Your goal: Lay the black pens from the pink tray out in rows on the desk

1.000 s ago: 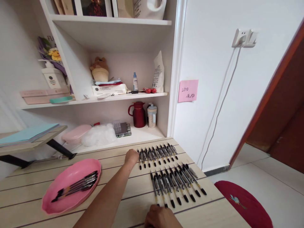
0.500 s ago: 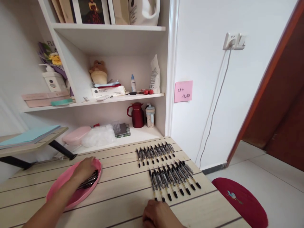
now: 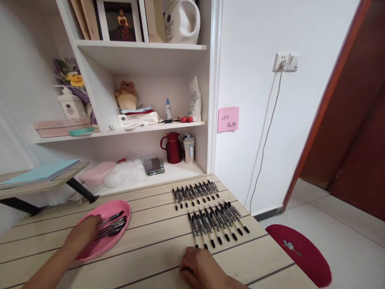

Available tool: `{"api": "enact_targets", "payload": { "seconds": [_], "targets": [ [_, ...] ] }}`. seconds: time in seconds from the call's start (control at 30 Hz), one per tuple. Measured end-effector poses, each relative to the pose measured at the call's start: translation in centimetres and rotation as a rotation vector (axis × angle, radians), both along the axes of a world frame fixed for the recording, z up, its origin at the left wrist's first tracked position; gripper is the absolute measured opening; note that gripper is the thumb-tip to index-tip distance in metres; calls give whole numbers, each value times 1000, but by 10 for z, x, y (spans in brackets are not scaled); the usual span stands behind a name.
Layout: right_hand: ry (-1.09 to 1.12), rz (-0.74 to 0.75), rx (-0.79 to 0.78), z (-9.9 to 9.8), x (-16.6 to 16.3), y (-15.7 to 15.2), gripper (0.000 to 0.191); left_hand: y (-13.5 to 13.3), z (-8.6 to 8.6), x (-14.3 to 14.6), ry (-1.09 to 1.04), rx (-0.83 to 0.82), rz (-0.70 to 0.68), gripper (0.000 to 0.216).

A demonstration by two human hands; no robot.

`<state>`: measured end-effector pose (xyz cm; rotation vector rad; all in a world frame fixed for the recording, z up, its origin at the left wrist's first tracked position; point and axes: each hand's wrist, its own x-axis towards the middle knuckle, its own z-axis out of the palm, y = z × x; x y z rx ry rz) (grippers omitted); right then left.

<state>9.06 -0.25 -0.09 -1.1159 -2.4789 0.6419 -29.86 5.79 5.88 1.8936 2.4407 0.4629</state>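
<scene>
Here, two pen rows (image 3: 215,222), one pink tray (image 3: 95,249).

Black pens (image 3: 112,227) are piled lengthwise in a pink oval dish (image 3: 99,247); more pens (image 3: 215,224) are laid in two neat rows nearby.

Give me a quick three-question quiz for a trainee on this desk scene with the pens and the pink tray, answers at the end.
1. True or false: the left hand is at the pink tray, which holds loose pens.
2. How many rows of pens lie on the table? A) one B) two C) four
3. Fill in: the right hand rests on the table by the row ___ to the person.
Key: 1 true; 2 B; 3 nearer.
</scene>
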Motion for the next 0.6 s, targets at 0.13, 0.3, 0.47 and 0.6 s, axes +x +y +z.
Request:
{"api": "enact_targets", "payload": {
  "seconds": [0.13,0.3,0.47,0.6],
  "targets": [
    [193,-61,-10,-1,1,2,16,-8,15,23,-171,111,14,7],
    [620,-216,-286,16,-12,18,25,-58,9,145,-1167,-8,-138,27],
    [1037,-272,-471,37,-27,29,39,-86,-25,241,-1639,-153,-308,31],
    [1094,-348,-519,29,-32,27,42,-78,-48,265,-1702,-210,-236,32]
  ]
}}
